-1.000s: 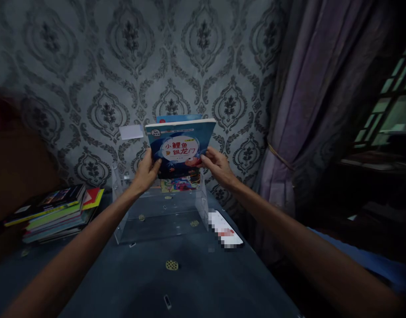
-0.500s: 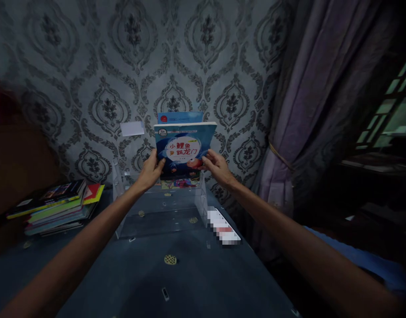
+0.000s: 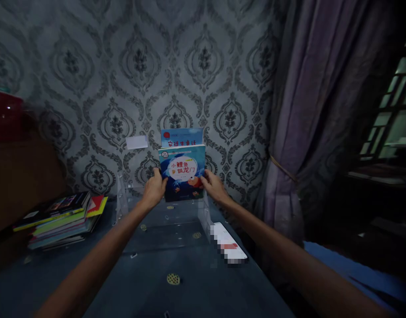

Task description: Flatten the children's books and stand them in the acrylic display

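Note:
A dark blue picture book (image 3: 181, 190) with a white oval title patch stands upright between my hands, its cover facing me. My left hand (image 3: 155, 187) grips its left edge, thumb on the front. At the right edge, my right hand (image 3: 215, 184) holds it the same way. Behind it rises a lighter blue book (image 3: 182, 137), only its upper part showing. Both books are at a clear acrylic rack (image 3: 204, 214) on the dark table. Whether the held book touches the rack is hidden.
To the left lies a stack of books (image 3: 62, 221) beside a brown box (image 3: 24, 176). A lit phone (image 3: 229, 245) rests right of the rack, near the table's edge. A patterned wall stands behind, and a purple curtain (image 3: 292, 132) hangs on the right.
The held book has moved down and away from me toward the rack, so more of the lighter blue book shows above it. The view has tilted up slightly.

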Available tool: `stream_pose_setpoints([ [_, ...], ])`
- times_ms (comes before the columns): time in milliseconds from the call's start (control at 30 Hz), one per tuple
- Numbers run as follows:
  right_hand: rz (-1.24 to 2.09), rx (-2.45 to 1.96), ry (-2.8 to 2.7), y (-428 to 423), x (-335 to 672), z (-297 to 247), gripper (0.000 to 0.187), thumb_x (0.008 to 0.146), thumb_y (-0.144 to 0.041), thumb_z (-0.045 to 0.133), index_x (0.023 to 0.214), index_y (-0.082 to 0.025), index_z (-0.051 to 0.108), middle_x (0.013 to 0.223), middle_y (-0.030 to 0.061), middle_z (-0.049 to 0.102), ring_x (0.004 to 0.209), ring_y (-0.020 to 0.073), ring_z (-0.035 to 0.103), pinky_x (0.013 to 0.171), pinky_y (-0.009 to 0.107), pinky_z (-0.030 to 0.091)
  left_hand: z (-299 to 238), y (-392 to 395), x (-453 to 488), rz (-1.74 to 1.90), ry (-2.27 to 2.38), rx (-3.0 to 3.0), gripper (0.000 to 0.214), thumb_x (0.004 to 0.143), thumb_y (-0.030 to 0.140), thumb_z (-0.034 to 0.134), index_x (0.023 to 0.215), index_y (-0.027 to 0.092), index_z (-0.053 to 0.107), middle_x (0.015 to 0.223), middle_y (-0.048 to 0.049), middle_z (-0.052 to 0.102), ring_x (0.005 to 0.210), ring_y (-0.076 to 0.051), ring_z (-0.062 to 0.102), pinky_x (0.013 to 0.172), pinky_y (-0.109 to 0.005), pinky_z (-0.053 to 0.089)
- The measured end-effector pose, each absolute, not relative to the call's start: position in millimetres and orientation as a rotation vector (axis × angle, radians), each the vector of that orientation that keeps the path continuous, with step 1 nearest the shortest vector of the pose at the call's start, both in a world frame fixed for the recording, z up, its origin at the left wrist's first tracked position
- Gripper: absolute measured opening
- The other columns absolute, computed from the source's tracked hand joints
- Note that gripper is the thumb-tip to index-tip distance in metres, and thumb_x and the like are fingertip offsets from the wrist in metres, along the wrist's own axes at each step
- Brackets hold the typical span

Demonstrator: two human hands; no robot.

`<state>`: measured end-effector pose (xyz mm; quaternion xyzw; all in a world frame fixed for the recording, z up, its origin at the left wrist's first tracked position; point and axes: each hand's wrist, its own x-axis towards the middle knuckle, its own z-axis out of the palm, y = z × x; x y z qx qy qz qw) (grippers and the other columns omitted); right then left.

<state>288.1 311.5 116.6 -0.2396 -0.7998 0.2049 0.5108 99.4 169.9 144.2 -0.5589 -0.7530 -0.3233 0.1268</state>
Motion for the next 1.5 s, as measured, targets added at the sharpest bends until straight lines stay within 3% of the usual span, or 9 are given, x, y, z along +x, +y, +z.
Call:
stream_pose_setpoints([
  [200, 0.274, -0.744, -1.913, 305.4, 284.9, 120.5, 0.008, 0.083, -0.023, 0.047, 0.08, -0.02, 0.054, 0.086, 0.0072, 0.059, 0.085, 0.0228, 0.056, 0.079, 0.034, 0.044, 146.0, 166.0, 104.1, -0.871, -2.203, -1.618, 0.036, 0.098, 0.026, 0.041, 0.129, 0.01, 0.036, 0.1, -0.0173, 0.072, 0.098, -0.031, 0.07, 0.079, -0.036, 0.051],
  [467, 0.183, -0.93, -1.943, 303.7, 288.9, 121.9, 0.014, 0.08, -0.027, 0.051, 0.068, -0.021, 0.056, 0.065, 0.0022, 0.059, 0.065, 0.0188, 0.054, 0.06, 0.028, 0.037, 155.6, 160.3, 115.7, -0.716, -2.249, -1.556, 0.038, 0.1, 0.027, 0.034, 0.133, 0.01, 0.037, 0.104, -0.0205, 0.071, 0.097, -0.033, 0.071, 0.081, -0.04, 0.051],
  [567, 0.177, -0.955, -1.92, 300.8, 288.6, 122.9, 0.009, 0.079, -0.026, 0.054, 0.081, -0.021, 0.061, 0.072, 0.0026, 0.065, 0.069, 0.0192, 0.059, 0.061, 0.027, 0.038, 160.6, 159.7, 119.2, -0.702, -2.243, -1.534, 0.033, 0.1, 0.027, 0.034, 0.127, 0.01, 0.042, 0.114, -0.022, 0.067, 0.103, -0.033, 0.069, 0.084, -0.041, 0.051],
  [667, 0.167, -0.953, -1.904, 297.2, 288.1, 123.6, 0.016, 0.079, -0.023, 0.054, 0.093, -0.02, 0.062, 0.076, 0.0028, 0.068, 0.071, 0.0195, 0.061, 0.062, 0.027, 0.04, 163.2, 159.1, 120.7, -0.695, -2.23, -1.524, 0.028, 0.099, 0.026, 0.035, 0.12, 0.011, 0.046, 0.12, -0.0222, 0.064, 0.108, -0.033, 0.066, 0.085, -0.041, 0.051],
  [900, 0.138, -0.97, -1.898, 297.2, 286.3, 118.8, 0.015, 0.074, -0.014, 0.049, 0.076, -0.021, 0.061, 0.07, 0.0031, 0.065, 0.066, 0.0197, 0.059, 0.06, 0.028, 0.039, 163.5, 161.9, 118.1, -0.696, -2.23, -1.537, 0.028, 0.1, 0.024, 0.035, 0.121, 0.01, 0.046, 0.12, -0.0205, 0.065, 0.109, -0.031, 0.066, 0.087, -0.039, 0.05],
  [1200, 0.192, -0.965, -1.895, 300.3, 284.5, 116.5, 0.013, 0.075, -0.015, 0.05, 0.074, -0.021, 0.062, 0.067, 0.002, 0.065, 0.065, 0.0198, 0.06, 0.061, 0.028, 0.041, 165.6, 163.7, 110.1, -0.666, -2.245, -1.565, 0.026, 0.1, 0.024, 0.034, 0.117, 0.011, 0.047, 0.116, -0.0215, 0.067, 0.107, -0.032, 0.067, 0.085, -0.039, 0.05],
  [1300, 0.225, -0.97, -1.869, 298.1, 284.6, 118.0, 0.013, 0.078, -0.02, 0.051, 0.083, -0.02, 0.063, 0.074, 0.0048, 0.068, 0.07, 0.0219, 0.063, 0.064, 0.029, 0.044, 166.7, 163.2, 108.8, -0.647, -2.247, -1.581, 0.025, 0.099, 0.024, 0.034, 0.115, 0.011, 0.048, 0.114, -0.0212, 0.067, 0.107, -0.032, 0.067, 0.084, -0.039, 0.05],
  [1433, 0.23, -0.955, -1.808, 296.3, 282.2, 124.7, 0.035, 0.081, -0.022, 0.05, 0.114, -0.015, 0.058, 0.098, 0.0119, 0.069, 0.089, 0.0253, 0.065, 0.076, 0.033, 0.049, 169.2, 162.7, 111.0, -0.627, -2.262, -1.582, 0.025, 0.099, 0.024, 0.034, 0.114, 0.011, 0.048, 0.113, -0.0225, 0.068, 0.105, -0.034, 0.068, 0.083, -0.042, 0.051],
  [1500, 0.221, -0.93, -1.8, 297.3, 280.0, 128.9, 0.039, 0.081, -0.02, 0.048, 0.118, -0.015, 0.057, 0.107, 0.0131, 0.067, 0.095, 0.0248, 0.063, 0.084, 0.034, 0.049, 170.5, 162.3, 113.4, -0.622, -2.267, -1.579, 0.025, 0.099, 0.025, 0.034, 0.114, 0.011, 0.049, 0.113, -0.0229, 0.068, 0.105, -0.034, 0.068, 0.084, -0.043, 0.051],
])
